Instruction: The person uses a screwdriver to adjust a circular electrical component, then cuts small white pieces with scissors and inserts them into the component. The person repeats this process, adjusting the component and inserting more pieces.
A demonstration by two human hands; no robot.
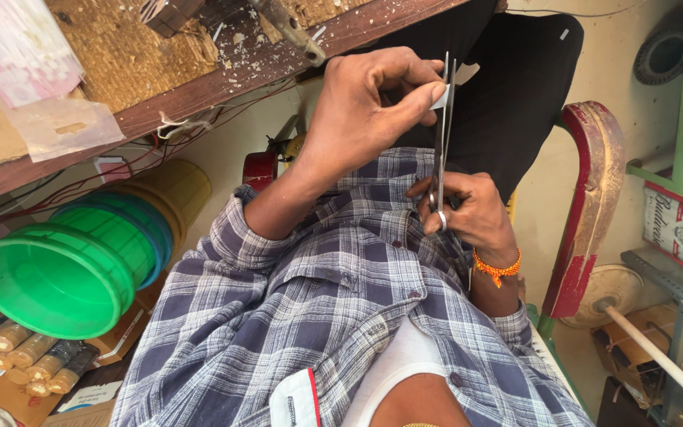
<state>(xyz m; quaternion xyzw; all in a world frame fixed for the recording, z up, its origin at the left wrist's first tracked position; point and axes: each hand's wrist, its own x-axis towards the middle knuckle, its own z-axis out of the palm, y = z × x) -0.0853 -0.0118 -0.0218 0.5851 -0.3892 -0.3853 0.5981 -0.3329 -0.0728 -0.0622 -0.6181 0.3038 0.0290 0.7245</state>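
While the left hand [357, 111] is raised near the counter [199, 87] edge, its grip pinches a small white scrap [439, 96] between thumb and forefinger. That scrap sits against the blades of a pair of scissors [442, 134], which stand nearly upright with the tips pointing up. The right hand [472, 213] holds the scissors from below, fingers curled through the handle loops, grip closed on them; the blades appear almost pressed together around the scrap. An orange thread band [498, 267] circles the right wrist. Both forearms wear a blue-grey checked shirt [318, 300].

On the counter lie wood chips, a woven mat [128, 47] and a clear plastic bag [61, 126]. Below its left end rest stacked green and blue tubs [57, 277] nested in a yellow one, with small filled packets [25, 356] beside them. A red-painted chair arm [590, 205] curves just right of the right hand. Behind the scissors hangs dark cloth [515, 87].
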